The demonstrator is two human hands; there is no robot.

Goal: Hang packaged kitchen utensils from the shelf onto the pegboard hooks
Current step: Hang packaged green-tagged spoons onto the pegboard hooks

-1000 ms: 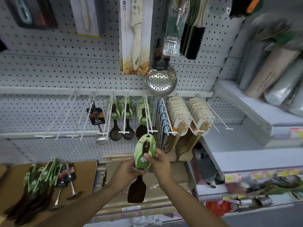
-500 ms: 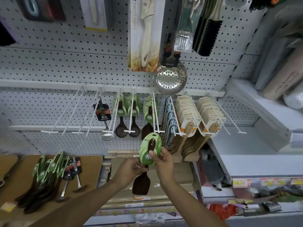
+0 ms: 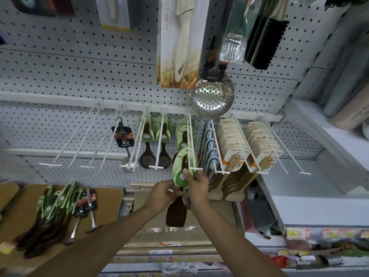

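A dark wooden spatula (image 3: 176, 213) with a green card header (image 3: 180, 166) hangs upright between my hands. My right hand (image 3: 197, 185) pinches the card's right edge with thumb on its front. My left hand (image 3: 161, 195) grips the handle just below the card. The card's top sits at the tip of a white pegboard hook (image 3: 192, 144), where similar green-carded utensils (image 3: 184, 134) hang further back. A pile of the same green-carded utensils (image 3: 54, 208) lies on the wooden shelf board (image 3: 111, 198) at lower left.
Neighbouring hooks hold dark spoons (image 3: 154, 148), a metal ladle (image 3: 126, 148), blue-carded items (image 3: 210, 150) and wooden spatulas (image 3: 235, 156). Two empty hooks (image 3: 79, 140) stand at the left. A perforated skimmer (image 3: 212, 94) and a boxed fruit knife (image 3: 179, 43) hang above. White shelves lie to the right.
Both hands have raised the carded spatula up and slightly right, bringing the card's top from below the hook tip to level with it.
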